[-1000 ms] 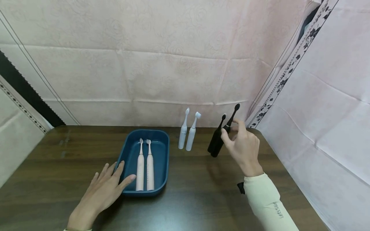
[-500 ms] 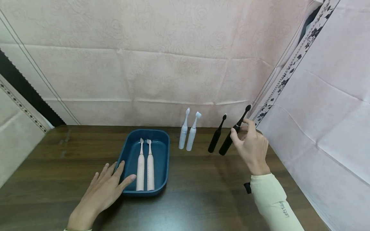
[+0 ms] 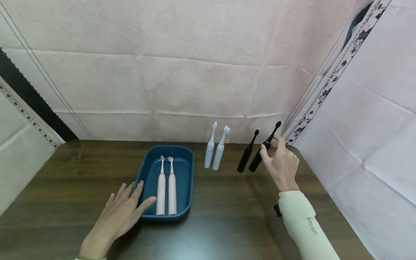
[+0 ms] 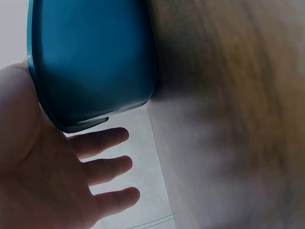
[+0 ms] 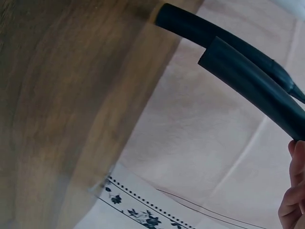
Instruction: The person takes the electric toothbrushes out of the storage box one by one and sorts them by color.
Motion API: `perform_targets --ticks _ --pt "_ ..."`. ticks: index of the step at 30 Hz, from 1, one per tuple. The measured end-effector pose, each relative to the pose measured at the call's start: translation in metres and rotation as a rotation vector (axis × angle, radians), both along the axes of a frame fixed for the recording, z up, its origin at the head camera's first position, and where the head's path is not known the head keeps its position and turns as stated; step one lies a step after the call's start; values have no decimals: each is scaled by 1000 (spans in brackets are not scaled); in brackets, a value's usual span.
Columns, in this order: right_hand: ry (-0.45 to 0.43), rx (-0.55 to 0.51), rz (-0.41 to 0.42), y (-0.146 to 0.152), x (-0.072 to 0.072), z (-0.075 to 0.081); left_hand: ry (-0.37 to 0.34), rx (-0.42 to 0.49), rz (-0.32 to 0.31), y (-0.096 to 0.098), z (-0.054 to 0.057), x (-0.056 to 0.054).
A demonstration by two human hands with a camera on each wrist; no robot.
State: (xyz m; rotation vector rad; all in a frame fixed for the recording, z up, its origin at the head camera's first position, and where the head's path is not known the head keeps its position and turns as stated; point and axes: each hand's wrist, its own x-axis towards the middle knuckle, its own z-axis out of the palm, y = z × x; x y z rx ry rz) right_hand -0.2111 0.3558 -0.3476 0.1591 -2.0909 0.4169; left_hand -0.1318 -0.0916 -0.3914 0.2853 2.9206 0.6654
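Your right hand (image 3: 281, 166) pinched a black toothbrush (image 3: 256, 161) high on its handle, just beside the other black brush (image 3: 245, 157), towards the back edge of the tabletop (image 3: 227, 206). It looked light and stiff, its smooth handle perhaps slippery; just below the slim neck seemed the sound place to hold. Whether its base touched the tabletop was hard to tell. Your left hand (image 3: 118, 216) lay at the left side of the blue tray (image 3: 184, 180), fingers extended. A second earlier the two black brushes overlapped; now a gap showed between them.
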Motion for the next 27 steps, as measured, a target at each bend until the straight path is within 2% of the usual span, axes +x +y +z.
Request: perform_targets --ticks 13,27 --pt "-67 -29 -33 2 -21 -20 5 -15 16 3 1 1" --pt "-150 -59 -59 4 -27 -37 0 -18 27 4 2 2"
